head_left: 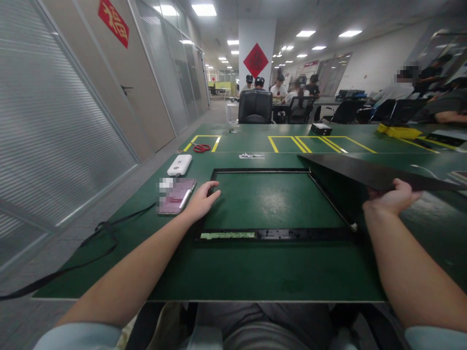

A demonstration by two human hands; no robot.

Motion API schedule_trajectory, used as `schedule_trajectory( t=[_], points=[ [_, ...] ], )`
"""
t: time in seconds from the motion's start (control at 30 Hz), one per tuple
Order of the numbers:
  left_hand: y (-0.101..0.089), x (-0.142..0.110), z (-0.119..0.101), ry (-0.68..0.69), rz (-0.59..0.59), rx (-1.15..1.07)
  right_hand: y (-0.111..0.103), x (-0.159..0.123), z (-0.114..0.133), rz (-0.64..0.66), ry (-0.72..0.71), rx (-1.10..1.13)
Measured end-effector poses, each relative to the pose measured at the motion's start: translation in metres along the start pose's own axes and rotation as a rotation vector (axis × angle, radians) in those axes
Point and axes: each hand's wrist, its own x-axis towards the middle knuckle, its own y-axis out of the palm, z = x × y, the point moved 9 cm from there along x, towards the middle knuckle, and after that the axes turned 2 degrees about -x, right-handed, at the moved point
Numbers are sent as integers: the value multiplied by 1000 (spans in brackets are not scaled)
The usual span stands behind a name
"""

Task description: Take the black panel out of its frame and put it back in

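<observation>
A thin black rectangular frame (310, 234) lies flat on the green table, its opening showing the tabletop. Along the near bar runs a pale green strip (228, 235), resembling a circuit board. My left hand (203, 198) rests at the frame's left side, fingers around that edge, thumb apart. My right hand (392, 197) grips a large flat black panel (359, 171) from its near edge, thumb on top and the other fingers mostly hidden beneath. The panel is tilted up above the frame's right side, its far left corner close to the frame's far right corner.
Left of the frame lie a phone (177, 196), a white power bank (180, 165) and a black strap (105, 228). Red scissors (202, 148) and a small white scrap (251, 156) lie farther back. A small black box (321, 129) and yellow object (399, 131) stand beyond; people sit behind.
</observation>
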Motion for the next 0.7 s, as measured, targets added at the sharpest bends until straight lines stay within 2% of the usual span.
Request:
schedule_trajectory(
  t=[0.1,0.33,0.47,0.7],
  points=[
    [1,0,1,8,4,25,-10,0,2,-100,-102,48],
    [3,0,0,8,20,70,-25,17,-23,-169,-18,-48],
    [3,0,0,8,30,99,-34,21,-36,-209,115,-184],
    [5,0,0,36,49,121,-38,21,-41,-199,192,-273]
  ],
)
